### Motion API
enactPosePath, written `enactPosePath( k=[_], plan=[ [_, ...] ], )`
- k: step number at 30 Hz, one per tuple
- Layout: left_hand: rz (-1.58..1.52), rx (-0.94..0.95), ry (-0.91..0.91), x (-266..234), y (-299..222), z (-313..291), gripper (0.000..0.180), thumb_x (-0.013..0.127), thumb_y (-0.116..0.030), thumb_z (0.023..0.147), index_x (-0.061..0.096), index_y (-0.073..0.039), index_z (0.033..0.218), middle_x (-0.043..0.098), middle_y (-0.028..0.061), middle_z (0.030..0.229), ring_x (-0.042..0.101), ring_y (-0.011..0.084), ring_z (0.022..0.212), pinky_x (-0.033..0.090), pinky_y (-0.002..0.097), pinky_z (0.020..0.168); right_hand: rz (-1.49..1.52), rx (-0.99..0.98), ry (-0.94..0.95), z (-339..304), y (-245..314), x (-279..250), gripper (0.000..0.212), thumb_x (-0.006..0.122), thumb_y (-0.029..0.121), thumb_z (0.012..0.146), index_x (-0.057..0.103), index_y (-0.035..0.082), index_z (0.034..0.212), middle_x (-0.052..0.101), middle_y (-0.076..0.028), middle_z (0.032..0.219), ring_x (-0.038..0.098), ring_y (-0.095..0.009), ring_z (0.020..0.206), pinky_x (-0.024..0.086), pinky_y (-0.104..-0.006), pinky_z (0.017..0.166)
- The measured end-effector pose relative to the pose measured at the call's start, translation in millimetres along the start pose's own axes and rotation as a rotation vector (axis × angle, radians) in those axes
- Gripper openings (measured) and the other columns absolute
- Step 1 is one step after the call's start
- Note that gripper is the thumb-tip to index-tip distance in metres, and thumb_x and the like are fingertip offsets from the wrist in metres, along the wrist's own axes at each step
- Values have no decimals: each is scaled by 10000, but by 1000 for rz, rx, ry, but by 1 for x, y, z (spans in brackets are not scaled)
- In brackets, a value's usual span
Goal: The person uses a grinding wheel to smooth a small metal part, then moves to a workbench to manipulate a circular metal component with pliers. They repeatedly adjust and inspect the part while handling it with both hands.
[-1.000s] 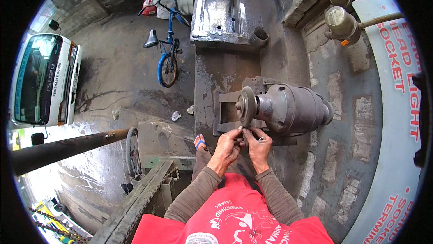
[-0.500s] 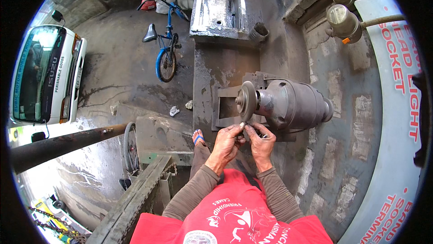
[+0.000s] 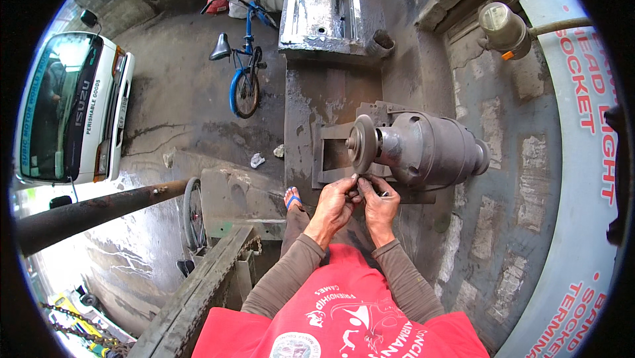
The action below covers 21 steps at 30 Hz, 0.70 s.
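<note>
My left hand (image 3: 335, 207) is closed in a pinch, thumb and forefinger together just below the rim of a grinding wheel (image 3: 362, 145). Beside it, almost touching, my right hand (image 3: 379, 207) is closed too, its fingers curled inward. A small dark bit shows between the right fingers, too small to name. Whatever the left fingertips pinch is mostly hidden by them. The wheel is mounted on the shaft of a grey, dusty electric motor (image 3: 433, 149), which lies on its side on a metal base (image 3: 324, 176). Whether the fingertips touch the wheel I cannot tell.
Beyond the grinder stands a metal trough (image 3: 317, 47). A blue bicycle (image 3: 248, 53) is on the floor at the far left, with a white truck (image 3: 66, 106) further left. A rusty pipe (image 3: 99, 216) and a beam (image 3: 192, 292) lie near left. A block wall (image 3: 489, 179) runs along the right.
Both hands stay close together below the wheel, the fingertips slightly higher and a little further left. The view has shifted slightly; the grinder and bicycle are otherwise unchanged.
</note>
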<state>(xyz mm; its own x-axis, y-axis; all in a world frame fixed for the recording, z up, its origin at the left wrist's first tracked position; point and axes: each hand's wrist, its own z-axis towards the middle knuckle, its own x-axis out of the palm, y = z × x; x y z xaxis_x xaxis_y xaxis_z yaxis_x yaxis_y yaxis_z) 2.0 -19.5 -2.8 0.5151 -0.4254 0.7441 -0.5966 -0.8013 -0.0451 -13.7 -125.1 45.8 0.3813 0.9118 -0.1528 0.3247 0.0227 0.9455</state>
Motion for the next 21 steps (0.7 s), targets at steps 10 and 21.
enactPosePath(
  k=[10, 21],
  plan=[
    [-46, 11, -37, 0, 4, 5, 109, 641, -90, 1000, 660, 3, 946, 572, 30, 819, 474, 125, 691, 418, 281, 613, 111, 65, 17, 12, -20, -1, 208, 790, 59, 896, 721, -61, 1051, 732, -50, 943, 645, -98, 796, 516, -230, 694],
    [534, 198, 13, 9, -13, -28, 237, 692, -189, 995, 705, 24, 1097, 620, -10, 790, 525, 62, 612, 430, 228, 545, 56, 73, 144, 1, 17, -13, 184, 802, 116, 904, 723, -19, 1000, 627, 47, 778, 484, -11, 587, 331, -205, 480]
  ],
)
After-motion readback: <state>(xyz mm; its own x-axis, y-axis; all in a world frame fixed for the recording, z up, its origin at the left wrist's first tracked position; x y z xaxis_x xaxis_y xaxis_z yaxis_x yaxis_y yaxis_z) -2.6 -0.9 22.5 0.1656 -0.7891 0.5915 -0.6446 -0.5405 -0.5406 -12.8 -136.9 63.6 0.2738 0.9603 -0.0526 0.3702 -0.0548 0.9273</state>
